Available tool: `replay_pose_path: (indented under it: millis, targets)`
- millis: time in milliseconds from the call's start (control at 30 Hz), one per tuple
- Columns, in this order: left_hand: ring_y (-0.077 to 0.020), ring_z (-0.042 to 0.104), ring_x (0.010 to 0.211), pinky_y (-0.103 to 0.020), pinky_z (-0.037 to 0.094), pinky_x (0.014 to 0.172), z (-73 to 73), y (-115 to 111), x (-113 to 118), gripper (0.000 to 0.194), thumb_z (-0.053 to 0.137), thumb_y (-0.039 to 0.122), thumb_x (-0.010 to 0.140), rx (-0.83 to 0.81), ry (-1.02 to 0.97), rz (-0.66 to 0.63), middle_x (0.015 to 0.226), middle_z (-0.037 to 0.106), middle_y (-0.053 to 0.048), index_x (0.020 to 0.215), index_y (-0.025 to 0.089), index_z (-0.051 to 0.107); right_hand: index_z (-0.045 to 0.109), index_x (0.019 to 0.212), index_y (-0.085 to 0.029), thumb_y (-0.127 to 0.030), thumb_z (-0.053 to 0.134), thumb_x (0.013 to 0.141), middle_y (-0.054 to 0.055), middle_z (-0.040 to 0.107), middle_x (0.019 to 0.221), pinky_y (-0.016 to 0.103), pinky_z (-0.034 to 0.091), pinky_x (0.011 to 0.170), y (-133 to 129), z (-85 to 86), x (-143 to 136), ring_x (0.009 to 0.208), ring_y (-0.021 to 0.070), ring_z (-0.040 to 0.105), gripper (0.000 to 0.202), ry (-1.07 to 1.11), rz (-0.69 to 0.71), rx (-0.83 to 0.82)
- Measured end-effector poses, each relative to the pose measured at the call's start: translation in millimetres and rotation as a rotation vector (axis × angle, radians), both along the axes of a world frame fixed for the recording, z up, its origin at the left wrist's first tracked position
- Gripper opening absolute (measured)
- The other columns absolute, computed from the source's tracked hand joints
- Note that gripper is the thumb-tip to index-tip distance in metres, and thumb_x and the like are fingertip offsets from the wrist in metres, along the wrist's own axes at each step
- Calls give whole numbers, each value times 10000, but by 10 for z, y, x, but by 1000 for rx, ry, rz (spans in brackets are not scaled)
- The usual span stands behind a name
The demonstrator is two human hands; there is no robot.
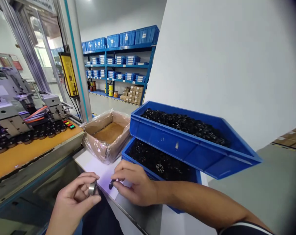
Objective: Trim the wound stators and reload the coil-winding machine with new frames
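Note:
Between the thumb and fingers of my left hand (76, 199) is a short, shiny metal cylinder (92, 188), partly covered by the fingertips. My right hand (134, 182) pinches a small black part (111, 184) just to the right of it, with a gap between the two pieces. The black part's exact shape is too small to make out. Behind my right hand stands a lower blue bin (125, 154) filled with black parts, a pale ring-shaped piece with holes (160, 168) lying on top. An upper blue bin (167, 138), also full of small black parts, rests tilted above it.
A cardboard box (105, 150) lined with clear plastic stands on the white table (89, 160). To the left, a machine with an orange bed (47, 141) carries a row of black round parts. A yellow device (69, 75) hangs on its post. Blue shelving (127, 66) stands behind.

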State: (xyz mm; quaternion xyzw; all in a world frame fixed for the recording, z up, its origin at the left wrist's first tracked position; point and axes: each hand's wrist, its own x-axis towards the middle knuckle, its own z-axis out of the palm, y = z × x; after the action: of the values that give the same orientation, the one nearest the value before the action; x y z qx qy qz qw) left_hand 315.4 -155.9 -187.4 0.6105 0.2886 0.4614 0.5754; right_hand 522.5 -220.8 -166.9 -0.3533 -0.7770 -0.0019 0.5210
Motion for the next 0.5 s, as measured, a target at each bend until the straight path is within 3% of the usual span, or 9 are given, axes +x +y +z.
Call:
replay_pose_path:
  millis: [133,233,300,367,500]
  targets:
    - [-188,726,688,-293,621,674,-188,-85,10,165,834,199,652,-79,-88,-92,984,757,-88,802,215,767,617,1008,-109,-132,561,894,83,630,838,201,519,663,-25,-120,3,755,120,595,129,-31,29,31]
    - [-204,753,822,-240,602,776,-284,-132,-3,325,850,170,630,-31,28,-10,966,783,-76,936,250,774,607,1006,-113,-119,571,882,85,649,843,204,533,682,-14,-139,6,773,125,606,130,-12,44,56]
    - [-198,751,887,-181,580,789,-316,-149,-19,393,867,168,598,18,97,44,986,790,-71,969,260,775,605,979,-121,-124,574,882,84,655,840,207,542,691,-12,-141,9,778,126,611,102,-7,58,48]
    - [-194,753,885,-156,574,771,-329,-153,-28,322,867,177,594,60,127,58,1003,790,-70,898,248,787,603,954,-127,-133,565,895,80,655,835,207,548,693,-11,-143,18,774,122,613,70,-9,74,20]
    - [-211,764,859,-198,599,769,-321,-142,8,237,846,166,623,-4,110,19,1033,788,-73,840,235,782,598,938,-128,-140,549,913,83,653,837,215,558,710,-5,-152,43,784,123,620,57,-15,103,-33]
